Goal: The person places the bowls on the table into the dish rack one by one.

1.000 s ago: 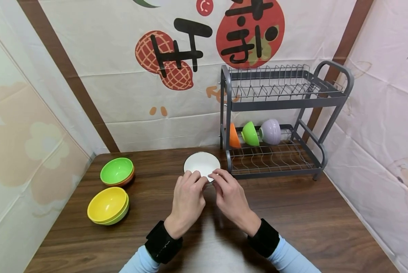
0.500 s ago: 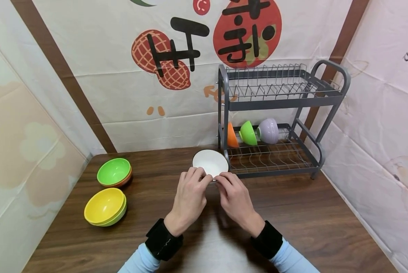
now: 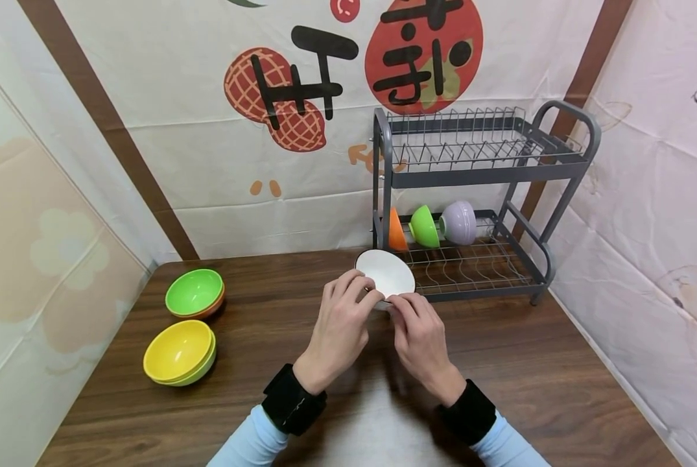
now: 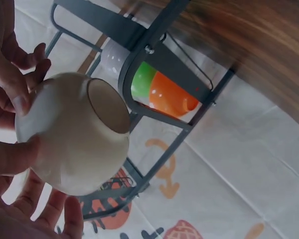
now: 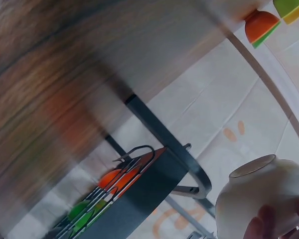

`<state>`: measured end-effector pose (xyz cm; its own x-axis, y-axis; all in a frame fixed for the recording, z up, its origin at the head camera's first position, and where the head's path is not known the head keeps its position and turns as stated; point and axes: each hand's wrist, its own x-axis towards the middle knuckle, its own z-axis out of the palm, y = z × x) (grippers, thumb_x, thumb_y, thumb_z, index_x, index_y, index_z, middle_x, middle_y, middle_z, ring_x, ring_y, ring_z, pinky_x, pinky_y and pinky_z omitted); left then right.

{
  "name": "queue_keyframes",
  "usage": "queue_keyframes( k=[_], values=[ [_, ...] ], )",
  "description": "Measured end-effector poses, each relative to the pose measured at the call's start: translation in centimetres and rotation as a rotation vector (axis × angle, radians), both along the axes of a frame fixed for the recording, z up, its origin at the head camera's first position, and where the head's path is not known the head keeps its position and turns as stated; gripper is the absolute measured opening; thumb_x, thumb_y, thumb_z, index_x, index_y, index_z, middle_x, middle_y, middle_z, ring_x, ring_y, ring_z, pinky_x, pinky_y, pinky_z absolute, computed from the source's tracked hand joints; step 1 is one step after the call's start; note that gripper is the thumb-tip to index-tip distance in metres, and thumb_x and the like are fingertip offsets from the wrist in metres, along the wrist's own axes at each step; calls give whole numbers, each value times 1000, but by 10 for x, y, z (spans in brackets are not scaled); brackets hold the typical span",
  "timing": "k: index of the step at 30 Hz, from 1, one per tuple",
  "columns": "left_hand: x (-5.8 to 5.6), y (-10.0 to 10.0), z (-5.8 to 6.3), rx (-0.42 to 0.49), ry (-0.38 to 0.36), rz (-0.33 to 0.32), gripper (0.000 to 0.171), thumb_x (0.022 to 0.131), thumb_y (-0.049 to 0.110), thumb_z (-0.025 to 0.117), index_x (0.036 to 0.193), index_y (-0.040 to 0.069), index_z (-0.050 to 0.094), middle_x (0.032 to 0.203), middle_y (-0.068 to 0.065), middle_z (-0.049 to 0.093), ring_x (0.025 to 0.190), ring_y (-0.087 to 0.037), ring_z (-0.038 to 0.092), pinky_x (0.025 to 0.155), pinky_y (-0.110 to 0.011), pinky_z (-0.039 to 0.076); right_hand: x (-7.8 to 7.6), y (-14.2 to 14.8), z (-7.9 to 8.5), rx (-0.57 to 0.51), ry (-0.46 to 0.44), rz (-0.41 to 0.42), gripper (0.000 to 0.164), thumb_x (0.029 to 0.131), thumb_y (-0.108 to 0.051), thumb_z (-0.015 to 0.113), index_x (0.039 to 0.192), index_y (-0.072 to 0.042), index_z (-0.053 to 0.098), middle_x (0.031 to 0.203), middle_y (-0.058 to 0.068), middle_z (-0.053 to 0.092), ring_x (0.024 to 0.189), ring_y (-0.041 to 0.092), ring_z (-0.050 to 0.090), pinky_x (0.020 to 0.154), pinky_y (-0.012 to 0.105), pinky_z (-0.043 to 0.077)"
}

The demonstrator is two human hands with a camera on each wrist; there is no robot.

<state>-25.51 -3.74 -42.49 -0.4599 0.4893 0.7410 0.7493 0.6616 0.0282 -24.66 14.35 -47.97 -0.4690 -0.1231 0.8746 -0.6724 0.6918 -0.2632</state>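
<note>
A white bowl [image 3: 386,272] with a thin dark rim is held in front of the rack's left end. My left hand [image 3: 341,324] pinches its near rim from the left, and my right hand [image 3: 423,340] pinches the rim from the right. The left wrist view has the bowl [image 4: 79,134] from below, its foot ring facing the rack, with thumbs and fingers around its side. Seen from the right wrist, the bowl [image 5: 264,196] hangs above the table, and fingertips press its wall. The hands cover part of the near rim.
A grey two-tier dish rack [image 3: 482,175] stands at the back right. Its lower tier has an orange bowl [image 3: 397,232], a green bowl [image 3: 424,227] and a lavender bowl [image 3: 459,222] on their sides. Stacked green [image 3: 194,292] and yellow [image 3: 179,350] bowls sit at left.
Both hands have carried the white bowl to the right and slightly upward in the view, closer to the rack's left end. The stacks and the racked bowls stay in place.
</note>
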Motion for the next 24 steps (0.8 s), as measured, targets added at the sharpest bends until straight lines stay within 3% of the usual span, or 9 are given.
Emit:
queue_keyframes(
  k=[4,8,12,15,24],
  values=[
    [-4,6,2,43,-51,-28,30,96,3,68,124,12,72,142,-13,56,140,-33,44,99,-54,44,0,9,1,-70,7,-19,15,107,-10,61,112,-1,70,104,11,65,85,24,64,69,39,54],
    [-6,11,-2,105,-140,-15,45,108,27,60,149,10,57,151,-12,52,143,-31,43,101,-53,45,-1,22,2,-153,28,-43,12,99,2,68,110,2,69,101,12,65,79,20,61,67,30,49],
    [-12,16,-11,89,-216,36,46,111,29,51,152,8,54,146,-11,56,137,-31,49,97,-52,47,-3,38,6,-214,49,-84,14,97,5,68,111,4,68,100,15,64,78,20,59,67,25,45],
    [-19,21,-17,32,-255,69,45,111,27,54,152,9,55,148,-12,55,135,-33,50,95,-54,48,-7,49,10,-259,45,-117,14,98,6,68,113,5,68,99,17,63,77,21,59,67,24,43],
    [-35,34,-30,-75,-316,89,45,112,31,50,152,11,56,160,-13,45,140,-33,45,100,-55,46,-31,77,16,-354,-60,-184,16,106,-5,62,113,7,69,93,17,63,77,25,61,69,25,42]
  ],
)
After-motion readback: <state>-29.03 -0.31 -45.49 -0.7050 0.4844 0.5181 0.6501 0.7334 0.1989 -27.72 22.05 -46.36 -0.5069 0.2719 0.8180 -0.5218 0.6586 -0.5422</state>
